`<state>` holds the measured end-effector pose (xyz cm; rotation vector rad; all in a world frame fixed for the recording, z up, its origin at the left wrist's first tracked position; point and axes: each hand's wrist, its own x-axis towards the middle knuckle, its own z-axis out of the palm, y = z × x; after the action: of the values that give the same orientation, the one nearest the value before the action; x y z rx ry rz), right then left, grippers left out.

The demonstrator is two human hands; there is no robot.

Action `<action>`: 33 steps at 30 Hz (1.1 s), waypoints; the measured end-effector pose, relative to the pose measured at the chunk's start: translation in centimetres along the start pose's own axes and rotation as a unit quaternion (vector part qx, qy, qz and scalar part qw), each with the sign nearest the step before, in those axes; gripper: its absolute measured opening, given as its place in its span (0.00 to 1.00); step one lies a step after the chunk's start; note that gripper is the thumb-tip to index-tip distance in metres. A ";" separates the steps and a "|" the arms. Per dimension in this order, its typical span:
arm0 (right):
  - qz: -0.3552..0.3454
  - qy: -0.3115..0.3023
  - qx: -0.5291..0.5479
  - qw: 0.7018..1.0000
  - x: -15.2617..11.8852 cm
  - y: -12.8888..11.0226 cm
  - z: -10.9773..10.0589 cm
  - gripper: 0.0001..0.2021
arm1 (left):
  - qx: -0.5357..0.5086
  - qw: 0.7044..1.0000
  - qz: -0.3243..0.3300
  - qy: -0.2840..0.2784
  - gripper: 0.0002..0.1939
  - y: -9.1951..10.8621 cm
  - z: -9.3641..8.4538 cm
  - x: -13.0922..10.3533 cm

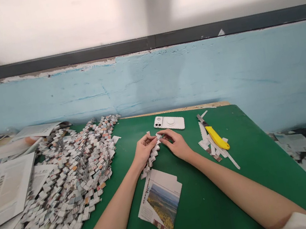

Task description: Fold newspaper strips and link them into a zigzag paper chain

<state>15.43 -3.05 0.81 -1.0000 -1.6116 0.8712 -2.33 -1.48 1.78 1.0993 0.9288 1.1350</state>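
right now, we work at the far end of a narrow, zigzag chain of folded white-and-grey printed paper [154, 153], above a green tabletop [204, 204]. its long axis runs on a slant: the far end sits between our two sets of fingertips, and the rest trails back toward us and to the left, along the inner side of our left hand [144, 151] and partly behind it. so the left hand is the nearer one to the chain's length, while our right hand [177, 144] comes in from the right and meets only the tip.

our left thumb and fingers are pinched together on the chain close to that tip, and a pale paper tab [148, 133] pokes out just past them. our right thumb and forefinger are close together at the tip's right edge and seem to touch it; whether they are clamped on the paper, we cannot tell.

the chain's near end reaches the top of a small stack of cut printed sheets with a landscape photo [163, 203], and we cannot tell if they touch. beyond our fingers lies a white phone with a round disc on its back [177, 123], apart from both hands; a yellow-handled knife [216, 137] rests to the right, over loose paper strips.
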 end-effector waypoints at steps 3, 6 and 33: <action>-0.014 0.009 -0.015 1.000 -0.1 0.0 -0.1 0.12 | 0.011 1.000 0.003 -0.010 0.16 0.0 0.0 -0.1; -0.027 0.023 -0.019 0.999 -0.1 -0.1 -0.1 0.12 | 0.018 1.000 0.006 -0.014 0.17 0.1 0.1 -0.1; -0.017 -0.017 0.003 1.000 0.0 -0.5 -0.1 0.08 | -0.046 0.997 -0.036 -0.045 0.24 -0.2 -0.1 0.3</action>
<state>15.44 -3.29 1.30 -0.9555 -1.6489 0.8739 -2.34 -1.22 1.55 1.0256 0.8310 1.0514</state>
